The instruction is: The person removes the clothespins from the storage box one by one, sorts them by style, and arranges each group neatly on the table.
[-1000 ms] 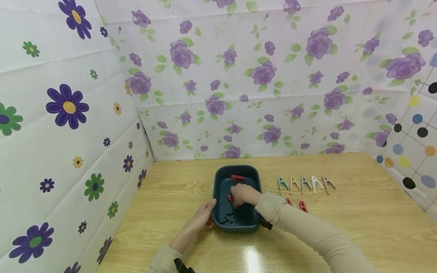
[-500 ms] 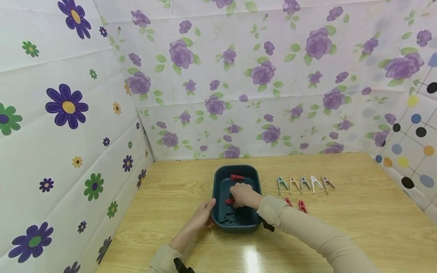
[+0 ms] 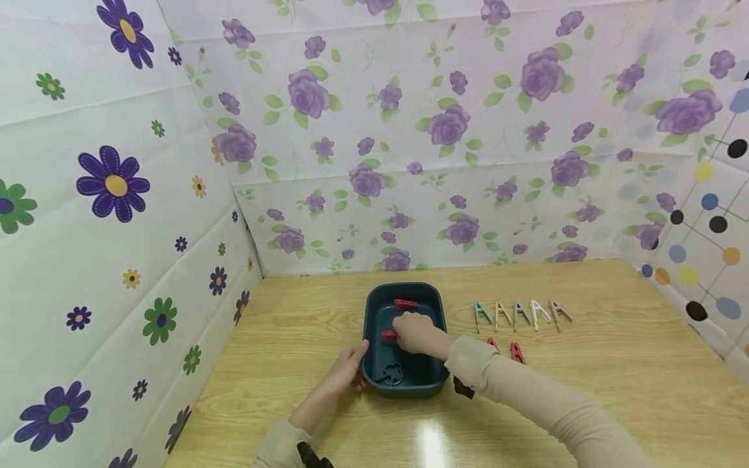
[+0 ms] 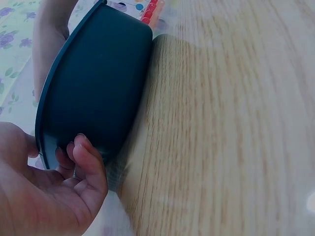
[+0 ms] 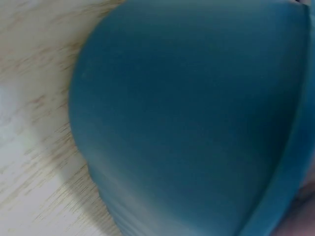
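A dark teal plastic basin [image 3: 404, 392] stands on the wooden table. My left hand [image 3: 348, 367] grips its left wall, thumb at the rim and fingers curled against the outside, as the left wrist view of the basin [image 4: 98, 78] shows. Reaching in over the right rim, my right hand [image 3: 420, 333] pinches a red clothespin [image 3: 389, 335], whose other end is hidden by the fingers. A second red clothespin [image 3: 405, 303] lies at the far end inside. Near the front of the basin floor is a round slotted drain [image 3: 393, 374]. The outer wall [image 5: 187, 113] fills the right wrist view.
Right of the basin, several clothespins stand in a row: a green one [image 3: 482, 314], a beige one [image 3: 502, 314], a white one [image 3: 540, 312] and others. Closer in are two red clothespins [image 3: 517, 353], one partly behind the right sleeve. Flowered sheets [image 3: 409, 195] wall the table.
My right hand has moved slightly toward the basin's far end, and the red clothespin with it, now level and pointing left. My left hand stays on the basin.
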Tool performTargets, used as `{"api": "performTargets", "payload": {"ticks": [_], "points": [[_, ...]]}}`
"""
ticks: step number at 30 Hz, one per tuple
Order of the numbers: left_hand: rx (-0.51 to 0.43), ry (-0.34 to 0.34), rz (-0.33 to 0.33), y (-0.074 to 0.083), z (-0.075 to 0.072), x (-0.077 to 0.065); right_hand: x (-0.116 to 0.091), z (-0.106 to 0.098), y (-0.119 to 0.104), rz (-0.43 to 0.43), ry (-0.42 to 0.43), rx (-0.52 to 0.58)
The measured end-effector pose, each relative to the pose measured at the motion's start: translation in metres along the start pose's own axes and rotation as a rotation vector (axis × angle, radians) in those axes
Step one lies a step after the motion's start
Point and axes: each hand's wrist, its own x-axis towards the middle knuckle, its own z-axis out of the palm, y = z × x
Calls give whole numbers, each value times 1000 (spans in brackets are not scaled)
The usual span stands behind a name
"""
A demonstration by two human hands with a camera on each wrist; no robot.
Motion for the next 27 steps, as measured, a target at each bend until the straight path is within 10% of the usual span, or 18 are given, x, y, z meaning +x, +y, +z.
{"api": "performTargets", "payload": {"ticks": [27], "points": [[-12,28,18,1,4,-3,-26,-9,28,-56,129,182]]}}
